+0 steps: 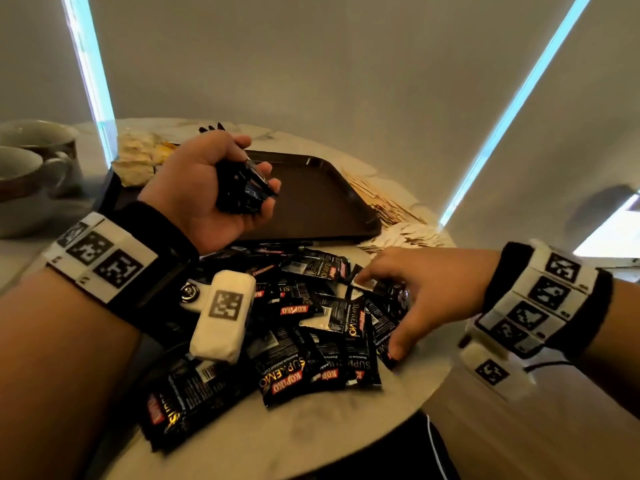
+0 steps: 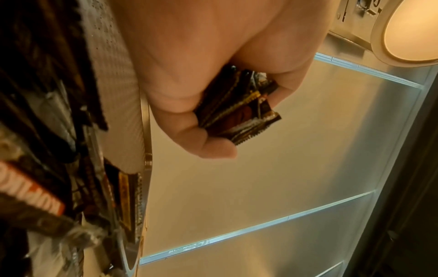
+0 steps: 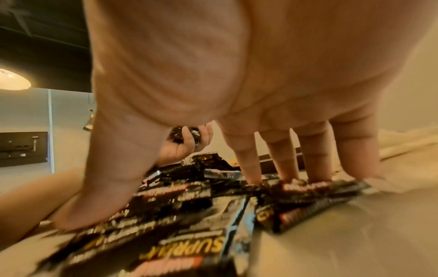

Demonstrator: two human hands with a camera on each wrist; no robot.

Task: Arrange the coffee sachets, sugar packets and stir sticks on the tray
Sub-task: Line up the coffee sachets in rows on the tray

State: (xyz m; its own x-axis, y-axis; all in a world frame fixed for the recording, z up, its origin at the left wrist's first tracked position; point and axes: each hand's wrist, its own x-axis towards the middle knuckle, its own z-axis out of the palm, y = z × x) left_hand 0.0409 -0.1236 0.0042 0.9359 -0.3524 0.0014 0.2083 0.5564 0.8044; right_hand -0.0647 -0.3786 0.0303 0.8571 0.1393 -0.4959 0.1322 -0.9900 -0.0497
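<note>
- Nearest the head camera, black glossy coffee sachets [image 1: 304, 344] with red and gold print lie in a loose overlapping pile on the near part of the round pale marble table [image 1: 311, 441].
- Right hand [image 1: 415, 292] reaches down onto the right edge of that pile; its fingers [image 3: 315, 165] are spread and straight, tips touching the sachets, thumb pressed on one nearer the camera.
- Left hand [image 1: 211, 188] is raised palm-up above the pile, fingers curled round a bunch of black sachets [image 1: 242, 188]; the left wrist view shows their crimped ends sticking out past the thumb.
- Beyond the pile sits a dark brown rectangular plastic tray [image 1: 322, 202], its floor bare where it shows.
- Pale wooden stir sticks [image 1: 377, 199] lie just right of the tray, with white paper sugar packets [image 1: 408, 237] heaped in front of them.
- Two pale ceramic cups [image 1: 31, 174] stand at far left.
</note>
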